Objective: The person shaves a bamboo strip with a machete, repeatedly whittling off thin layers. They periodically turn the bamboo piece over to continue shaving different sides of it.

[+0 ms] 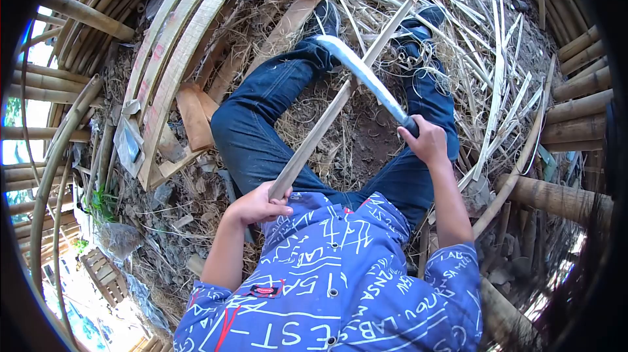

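Observation:
My left hand (260,204) is closed round the near end of a long bamboo strip (318,131), close to my waist. The strip slants up and away between my legs, its far end near my right foot. In my right hand (429,140) is the dark handle of a machete (373,80) with a bright blade, curved at the tip. The blade points up and left and overlaps the strip near its middle. Thin curled shavings (418,57) lie over my right shin and shoe.
A wooden slatted crate (178,67) stands left of my legs. Split bamboo strips (500,84) lie scattered at the right and far side. Bamboo poles (556,198) line both sides. A plastic bag (129,139) hangs by the crate, and debris covers the ground.

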A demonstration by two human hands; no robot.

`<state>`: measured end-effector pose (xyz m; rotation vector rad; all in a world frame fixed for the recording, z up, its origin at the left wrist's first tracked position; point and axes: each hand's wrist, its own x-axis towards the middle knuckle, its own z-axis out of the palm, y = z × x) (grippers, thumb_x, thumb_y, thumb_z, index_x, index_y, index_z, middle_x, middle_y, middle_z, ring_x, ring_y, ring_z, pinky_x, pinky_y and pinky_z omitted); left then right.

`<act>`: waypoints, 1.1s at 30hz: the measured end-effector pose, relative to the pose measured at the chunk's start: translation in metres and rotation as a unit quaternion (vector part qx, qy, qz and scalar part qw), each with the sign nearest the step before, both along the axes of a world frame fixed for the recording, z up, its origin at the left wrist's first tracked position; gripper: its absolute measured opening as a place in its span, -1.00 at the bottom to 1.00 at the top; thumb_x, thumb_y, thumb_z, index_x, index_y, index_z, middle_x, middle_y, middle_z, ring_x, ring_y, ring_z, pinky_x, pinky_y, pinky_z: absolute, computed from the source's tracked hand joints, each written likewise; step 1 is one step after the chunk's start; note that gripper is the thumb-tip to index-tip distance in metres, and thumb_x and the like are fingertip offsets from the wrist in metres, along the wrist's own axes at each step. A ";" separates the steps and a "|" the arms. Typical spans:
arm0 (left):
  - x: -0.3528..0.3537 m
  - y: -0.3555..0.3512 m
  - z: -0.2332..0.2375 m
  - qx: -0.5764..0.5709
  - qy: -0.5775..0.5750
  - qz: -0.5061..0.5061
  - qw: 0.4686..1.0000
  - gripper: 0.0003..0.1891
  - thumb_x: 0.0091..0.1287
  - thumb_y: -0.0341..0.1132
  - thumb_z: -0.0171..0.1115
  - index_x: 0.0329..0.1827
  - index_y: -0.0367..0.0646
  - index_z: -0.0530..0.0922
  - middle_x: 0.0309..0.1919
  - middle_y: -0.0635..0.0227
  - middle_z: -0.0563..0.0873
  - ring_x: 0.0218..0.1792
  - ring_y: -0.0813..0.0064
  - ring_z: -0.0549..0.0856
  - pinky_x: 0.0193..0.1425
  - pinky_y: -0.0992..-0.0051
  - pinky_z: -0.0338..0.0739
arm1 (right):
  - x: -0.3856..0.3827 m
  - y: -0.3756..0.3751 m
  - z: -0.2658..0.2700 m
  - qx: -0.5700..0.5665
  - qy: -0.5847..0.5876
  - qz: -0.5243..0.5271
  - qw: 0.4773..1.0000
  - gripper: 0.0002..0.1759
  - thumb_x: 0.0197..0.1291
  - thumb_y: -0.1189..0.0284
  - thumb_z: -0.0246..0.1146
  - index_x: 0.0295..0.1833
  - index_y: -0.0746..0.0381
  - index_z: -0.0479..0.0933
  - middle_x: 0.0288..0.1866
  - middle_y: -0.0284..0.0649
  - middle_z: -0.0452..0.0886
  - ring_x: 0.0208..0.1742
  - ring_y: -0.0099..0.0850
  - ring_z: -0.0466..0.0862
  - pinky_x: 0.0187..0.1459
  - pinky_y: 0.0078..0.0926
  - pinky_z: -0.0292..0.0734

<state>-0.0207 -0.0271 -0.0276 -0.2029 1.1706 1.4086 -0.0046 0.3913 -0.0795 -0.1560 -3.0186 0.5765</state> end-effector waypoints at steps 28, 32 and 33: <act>0.005 0.022 -0.009 -0.035 0.103 -0.003 0.994 -0.61 0.13 -0.44 0.48 -0.14 -0.10 0.38 -0.59 0.68 0.38 -0.62 0.79 0.41 -0.60 0.64 0.35 | 0.011 -0.062 -0.001 -0.600 -0.537 -0.008 0.593 -0.27 0.44 -0.20 -0.15 -0.06 0.33 0.49 -0.58 -0.34 0.46 -0.65 -0.56 0.43 -0.54 -0.58 0.42; 0.002 0.023 -0.004 -0.033 0.106 -0.003 0.994 -0.61 0.13 -0.44 0.48 -0.15 -0.10 0.38 -0.60 0.67 0.38 -0.62 0.78 0.41 -0.59 0.64 0.35 | 0.015 -0.063 -0.007 -0.627 -0.564 -0.018 0.536 -0.23 0.41 -0.25 -0.17 -0.01 0.33 0.45 -0.58 -0.33 0.45 -0.63 -0.54 0.44 -0.50 -0.55 0.42; 0.001 0.024 -0.003 -0.037 0.117 -0.011 0.992 -0.60 0.12 -0.45 0.49 -0.14 -0.10 0.38 -0.60 0.67 0.38 -0.63 0.78 0.41 -0.60 0.64 0.35 | 0.016 -0.064 -0.006 -0.629 -0.563 -0.010 0.536 -0.22 0.41 -0.26 -0.19 -0.01 0.32 0.45 -0.58 -0.34 0.44 -0.62 -0.53 0.43 -0.48 -0.54 0.41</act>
